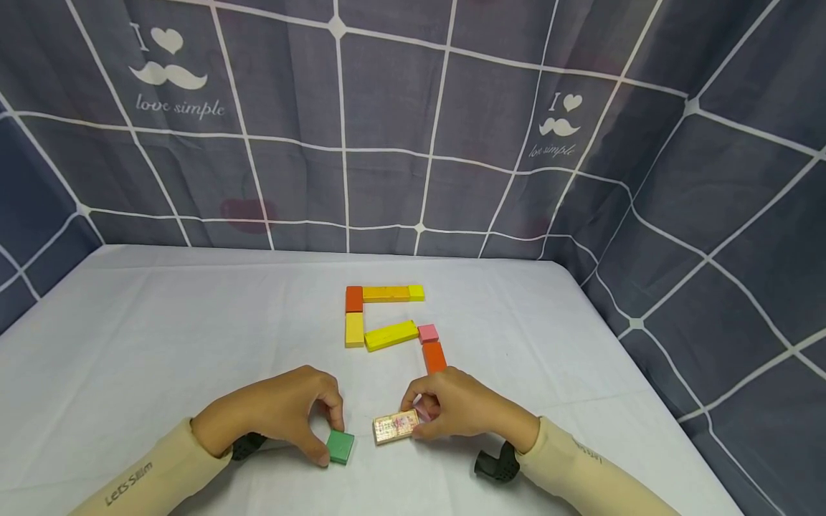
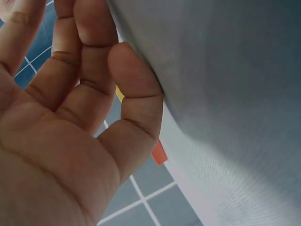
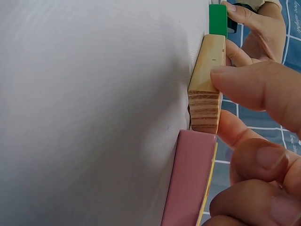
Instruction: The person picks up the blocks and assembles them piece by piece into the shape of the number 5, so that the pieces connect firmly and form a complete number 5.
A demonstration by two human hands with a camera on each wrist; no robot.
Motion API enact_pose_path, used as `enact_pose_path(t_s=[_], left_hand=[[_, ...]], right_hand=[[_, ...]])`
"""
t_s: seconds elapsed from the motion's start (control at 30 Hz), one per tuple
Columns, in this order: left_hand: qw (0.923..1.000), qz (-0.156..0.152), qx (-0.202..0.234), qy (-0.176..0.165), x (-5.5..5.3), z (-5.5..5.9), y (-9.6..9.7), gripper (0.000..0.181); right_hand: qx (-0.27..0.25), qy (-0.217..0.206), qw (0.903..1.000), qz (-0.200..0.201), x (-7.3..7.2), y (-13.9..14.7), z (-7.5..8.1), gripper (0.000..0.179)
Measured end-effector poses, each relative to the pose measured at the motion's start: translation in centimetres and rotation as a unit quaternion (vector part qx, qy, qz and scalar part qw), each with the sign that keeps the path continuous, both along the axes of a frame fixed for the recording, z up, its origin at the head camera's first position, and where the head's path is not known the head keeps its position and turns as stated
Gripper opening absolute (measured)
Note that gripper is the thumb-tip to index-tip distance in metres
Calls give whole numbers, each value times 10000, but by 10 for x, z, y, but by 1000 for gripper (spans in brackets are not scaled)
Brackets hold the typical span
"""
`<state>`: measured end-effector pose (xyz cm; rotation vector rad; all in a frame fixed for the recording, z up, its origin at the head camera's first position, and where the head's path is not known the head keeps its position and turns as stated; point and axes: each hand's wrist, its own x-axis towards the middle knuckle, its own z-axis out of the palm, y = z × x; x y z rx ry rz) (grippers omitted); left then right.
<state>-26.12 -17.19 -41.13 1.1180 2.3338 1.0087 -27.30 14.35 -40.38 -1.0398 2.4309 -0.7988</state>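
Observation:
My left hand (image 1: 284,408) pinches a small green block (image 1: 340,446) between thumb and forefinger, low at the tabletop. In the left wrist view the curled fingers (image 2: 136,80) hide the block. To its right, my right hand (image 1: 461,405) pinches a wooden block (image 1: 396,427) with a shiny printed top; its bare, striped wood side (image 3: 204,110) shows in the right wrist view. One end of it points at the green block (image 3: 217,21). A pink block (image 3: 190,179) lies at the wooden block's other end, mostly covered by the right hand in the head view.
Farther back, a bent line of blocks stands on the white tablecloth (image 1: 193,322): an orange-yellow bar (image 1: 386,294), a red-orange block (image 1: 354,299), a pale yellow block (image 1: 354,330), a yellow bar (image 1: 391,335), a small pink block (image 1: 428,333) and an orange block (image 1: 434,356). A dark checked curtain (image 1: 387,186) hangs behind.

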Motion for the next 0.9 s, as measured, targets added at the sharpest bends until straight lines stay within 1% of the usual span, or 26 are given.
enact_pose_path(t_s=[0.5, 0.67, 0.77, 0.9], left_hand=[[9998, 112, -96, 126, 0, 0, 5, 28], [9997, 131, -151, 107, 0, 1, 6, 29], [9997, 146, -154, 95, 0, 1, 6, 29], [9997, 165, -157, 96, 1, 0, 6, 28]], right_hand=[[-7, 24, 10000, 65, -2, 2, -1, 24], [-69, -46, 9999, 58, -3, 3, -2, 24], [-237, -171, 9996, 63, -4, 6, -3, 24], [-655, -340, 9972, 92, -8, 19, -2, 24]])
